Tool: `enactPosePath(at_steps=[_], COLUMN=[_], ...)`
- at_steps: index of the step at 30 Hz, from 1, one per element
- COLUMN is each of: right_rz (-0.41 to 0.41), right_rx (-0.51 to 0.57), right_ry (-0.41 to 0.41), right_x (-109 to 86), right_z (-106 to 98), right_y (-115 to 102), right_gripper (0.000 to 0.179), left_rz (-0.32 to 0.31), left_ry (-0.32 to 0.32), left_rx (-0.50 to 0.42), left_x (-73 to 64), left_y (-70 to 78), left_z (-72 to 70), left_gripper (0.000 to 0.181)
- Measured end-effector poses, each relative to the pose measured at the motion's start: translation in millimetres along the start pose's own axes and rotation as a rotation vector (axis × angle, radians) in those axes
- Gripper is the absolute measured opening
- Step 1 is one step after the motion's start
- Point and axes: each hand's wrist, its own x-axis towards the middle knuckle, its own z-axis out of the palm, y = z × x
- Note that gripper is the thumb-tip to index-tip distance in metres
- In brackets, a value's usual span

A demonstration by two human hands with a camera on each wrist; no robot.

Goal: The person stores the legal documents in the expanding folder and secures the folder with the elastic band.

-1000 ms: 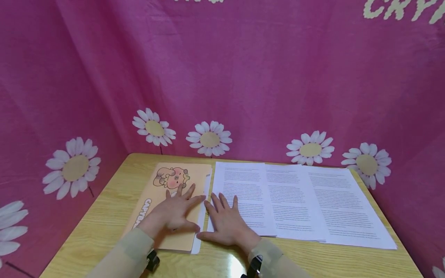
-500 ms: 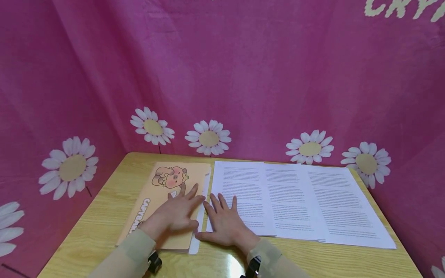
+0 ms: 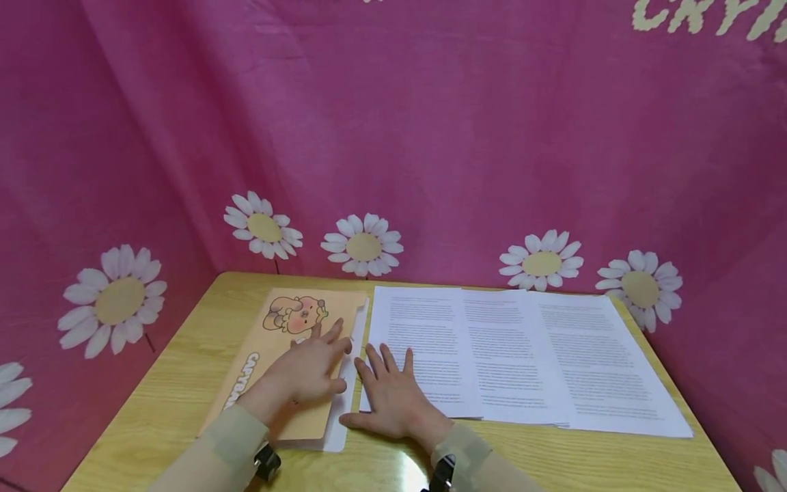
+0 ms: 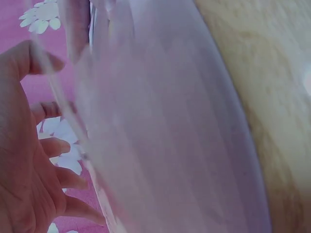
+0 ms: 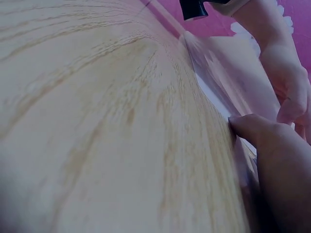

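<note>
On one wood-grain table point(image 3: 166, 386), at left: one peach cartoon folder point(image 3: 270, 347), raised along its right edge over one white layer point(image 3: 337, 428). Over it, left hand point(image 3: 307, 370), fingers parted and loose. At right: three overlapping printed text sheets point(image 3: 504, 359); across the leftmost one's near left corner, right hand point(image 3: 393, 400), fingers spread and released.

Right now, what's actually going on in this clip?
A person has both hands at work on a wooden table. The left hand is over a peach folder with a cartoon cover; a white layer shows along its right edge. The right hand, fingers spread, reaches onto the near-left part of printed sheets laid in three overlapping columns.
</note>
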Motion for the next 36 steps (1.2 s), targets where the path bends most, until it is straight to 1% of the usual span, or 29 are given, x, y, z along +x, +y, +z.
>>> enactPosePath(at_steps=[2, 7, 10, 13, 16, 20, 23, 25, 27, 31, 34, 36], right_rz=[0.000, 0.005, 0.006, 0.005, 0.003, 0.000, 0.001, 0.003, 0.007, 0.011, 0.010, 0.008], right_rx=[-0.006, -0.014, -0.017, -0.019, -0.014, -0.007, -0.006, -0.005, -0.003, 0.006, 0.009, 0.009], right_ry=[-0.002, -0.008, -0.004, 0.000, 0.005, 0.011, 0.013, 0.011, 0.004, -0.008, -0.011, -0.009], right_x=[0.1, -0.8, -1.1, -1.1, -1.2, -1.6, -1.9, -1.5, -1.3, -0.8, -1.1, -1.5], right_z=[0, -2, -2, -1, 0, 1, 2, 2, 3, 3, 3, 2], right_y=[0, 0, 0, 0, 0, 1, 1, 1, 1, 0, 0, 0], right_gripper=[0.112, 0.112, 0.111, 0.110, 0.110, 0.110, 0.110, 0.111, 0.111, 0.112, 0.112, 0.112], left_rz=[0.000, -0.007, -0.012, -0.020, -0.028, -0.049, -0.067, -0.064, -0.054, -0.032, -0.045, -0.053], left_ry=[0.009, 0.030, 0.043, 0.045, 0.038, 0.022, 0.013, 0.021, 0.038, 0.092, 0.110, 0.129], left_rx=[-0.007, -0.013, -0.016, -0.023, -0.031, -0.058, -0.087, -0.110, -0.139, -0.203, -0.279, -0.311], left_x=[-0.2, 0.6, 2.0, 2.7, 1.7, -1.7, -4.4, -6.1, -7.5, -10.2, -13.7, -16.9], left_y=[-0.6, -0.9, -0.5, -0.3, 0.2, 1.0, 0.9, -0.4, -3.0, -10.7, -15.0, -16.7], left_z=[0.4, 1.9, 1.6, 0.4, -1.1, -4.6, -8.4, -11.2, -12.9, -15.5, -20.1, -24.4], left_gripper=[0.064, 0.068, 0.065, 0.057, 0.051, 0.052, 0.051, 0.050, 0.051, 0.056, 0.062, 0.065])
